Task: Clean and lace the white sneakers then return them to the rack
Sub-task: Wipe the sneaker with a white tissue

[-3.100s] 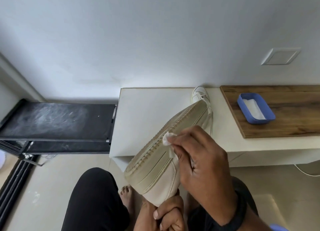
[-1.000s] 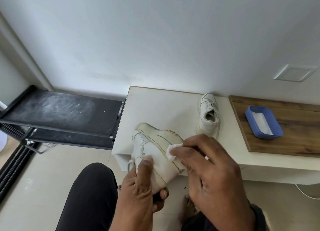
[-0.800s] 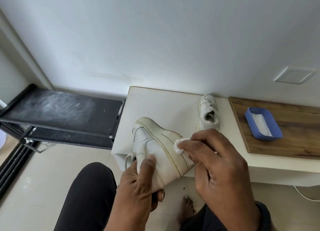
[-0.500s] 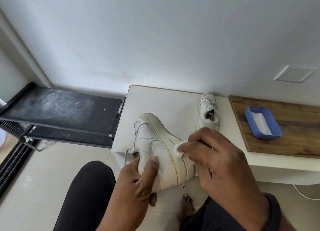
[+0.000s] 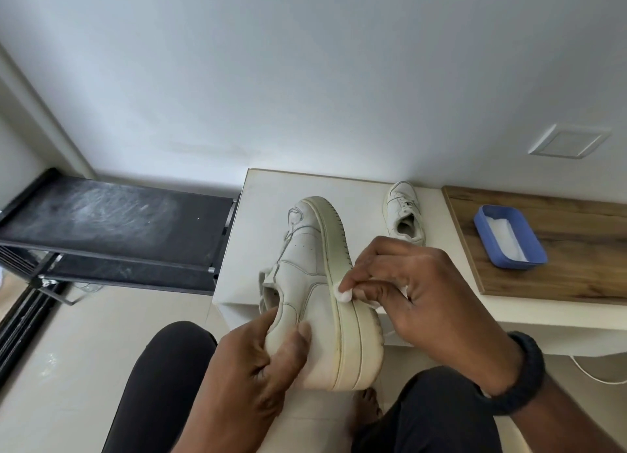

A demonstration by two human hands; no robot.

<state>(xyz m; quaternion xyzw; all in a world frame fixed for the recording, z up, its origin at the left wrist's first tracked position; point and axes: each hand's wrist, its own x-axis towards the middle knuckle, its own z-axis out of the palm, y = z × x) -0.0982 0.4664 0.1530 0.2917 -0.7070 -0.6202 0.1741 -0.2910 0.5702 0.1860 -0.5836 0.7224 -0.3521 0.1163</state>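
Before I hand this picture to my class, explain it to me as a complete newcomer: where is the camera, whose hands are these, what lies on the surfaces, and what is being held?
There is no machine here. A person wears one camera on the head, so the single picture looks forward and down at their own hands. The left hand grips a white sneaker near its heel, tipped on its side. The right hand pinches a small white pad against the side of the sole. A second sneaker stands on the low white table. Beside it a wooden board carries a blue tray with something white inside. A black rack stands to the left.
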